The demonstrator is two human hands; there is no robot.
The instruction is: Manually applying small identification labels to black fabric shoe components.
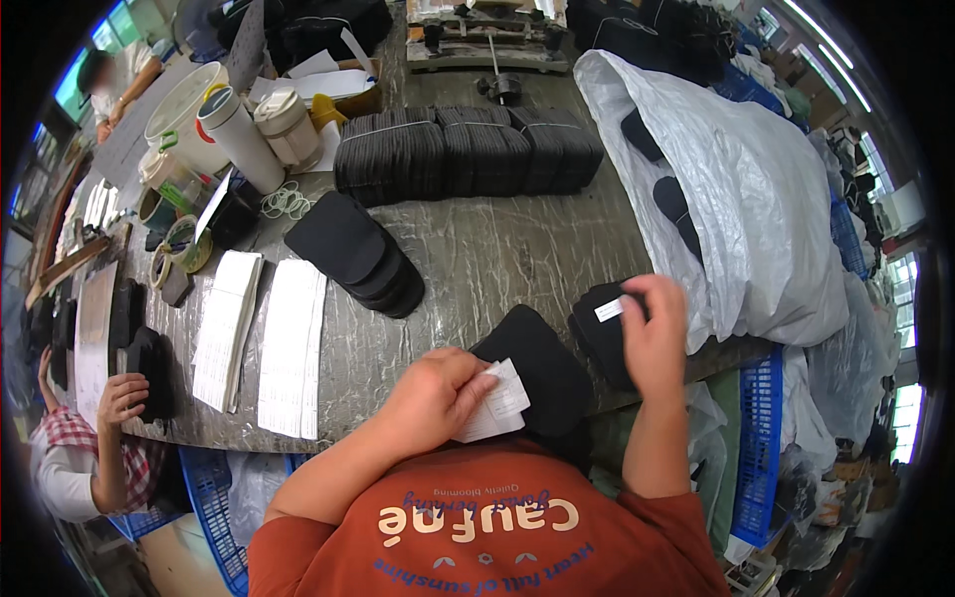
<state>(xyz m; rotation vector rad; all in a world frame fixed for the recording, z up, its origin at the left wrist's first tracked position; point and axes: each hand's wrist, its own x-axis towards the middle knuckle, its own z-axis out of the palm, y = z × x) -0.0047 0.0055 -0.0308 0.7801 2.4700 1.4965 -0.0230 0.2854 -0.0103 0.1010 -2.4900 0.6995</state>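
Observation:
At the near edge of the table, my left hand is closed on a small bundle of white printed paper slips. The slips overlap a rounded black fabric piece lying in front of my body. My right hand, farther right, has its thumb and fingers pinched together at the edge of a small white label. That label lies over a stack of black pieces; whether it touches the top one I cannot tell. My right fingers partly cover the stack.
Left of centre lie a fanned black stack and two white paper-strip piles. Bundled black pieces stand behind. An open white sack is at right. A bottle and tape rolls sit left, near a co-worker's hand.

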